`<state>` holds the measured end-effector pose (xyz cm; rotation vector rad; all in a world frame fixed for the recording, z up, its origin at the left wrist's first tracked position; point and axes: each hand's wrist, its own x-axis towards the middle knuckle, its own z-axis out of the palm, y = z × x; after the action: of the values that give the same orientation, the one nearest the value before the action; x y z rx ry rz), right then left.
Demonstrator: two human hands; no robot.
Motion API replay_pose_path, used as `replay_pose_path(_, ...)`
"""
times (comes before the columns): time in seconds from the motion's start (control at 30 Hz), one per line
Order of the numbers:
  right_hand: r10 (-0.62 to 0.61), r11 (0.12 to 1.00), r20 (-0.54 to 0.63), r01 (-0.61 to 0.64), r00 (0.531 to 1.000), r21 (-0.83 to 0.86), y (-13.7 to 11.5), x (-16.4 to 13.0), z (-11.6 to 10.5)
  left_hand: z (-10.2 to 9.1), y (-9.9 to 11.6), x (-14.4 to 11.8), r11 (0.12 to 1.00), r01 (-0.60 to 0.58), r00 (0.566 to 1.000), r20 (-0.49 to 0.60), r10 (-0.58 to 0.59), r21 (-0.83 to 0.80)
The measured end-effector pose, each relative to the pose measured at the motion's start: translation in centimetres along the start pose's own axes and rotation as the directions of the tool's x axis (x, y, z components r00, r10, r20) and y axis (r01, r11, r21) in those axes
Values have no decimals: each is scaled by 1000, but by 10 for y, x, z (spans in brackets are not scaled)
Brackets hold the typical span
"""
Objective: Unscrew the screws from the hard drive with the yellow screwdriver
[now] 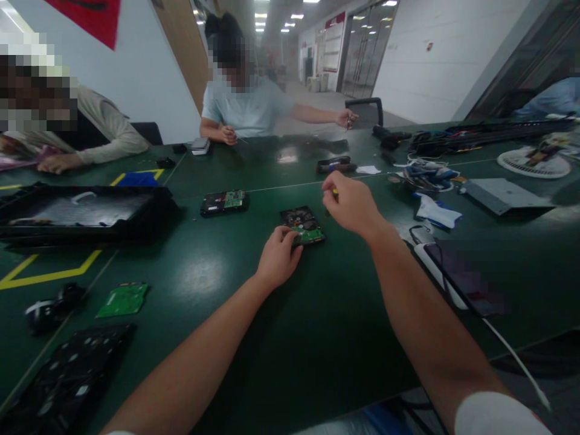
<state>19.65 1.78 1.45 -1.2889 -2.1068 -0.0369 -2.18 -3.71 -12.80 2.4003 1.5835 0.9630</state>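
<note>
Two bare forearms reached out over the dark green counter. The left hand lay loosely curled, fingertips pressing the near edge of a hard drive lying circuit-board up. Just above it, the right hand pinched a small yellow-handled screwdriver.

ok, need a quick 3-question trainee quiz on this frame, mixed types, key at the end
1. True or false: the left hand rests on the hard drive that lies circuit board up on the green table.
2. Where is the second hard drive? A) left of the first and farther off B) in the right hand C) on the fan grille
3. Fill in: the right hand pinches a small tool with a ____ handle.

Key: 1 true; 2 A; 3 yellow
</note>
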Motion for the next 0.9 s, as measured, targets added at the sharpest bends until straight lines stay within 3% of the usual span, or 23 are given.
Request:
replay_pose_path(0.23,-17,978,102,-5,995,208,0,-1,-4,0,0,0,1000,3,1000,5,-2,-5)
replay_pose_path(0.37,29,948,181,-85,983,306,2,0,-4,0,0,0,1000,-9,1000,-2,9,-12)
replay_pose_path(0.6,61,734,377,-298,924,611,4,0,-11,0,-1,0,1000,3,1000,8,-3,-1)
replay_pose_path(0.67,41,723,385,-294,922,626,3,0,-11,0,-1,-1,1000,0,1000,2,0,-5)
replay_pose_path(0.9,27,818,261,-171,965,549,3,1,-8,1,-2,-1,1000,-11,1000,-5,11,-2)
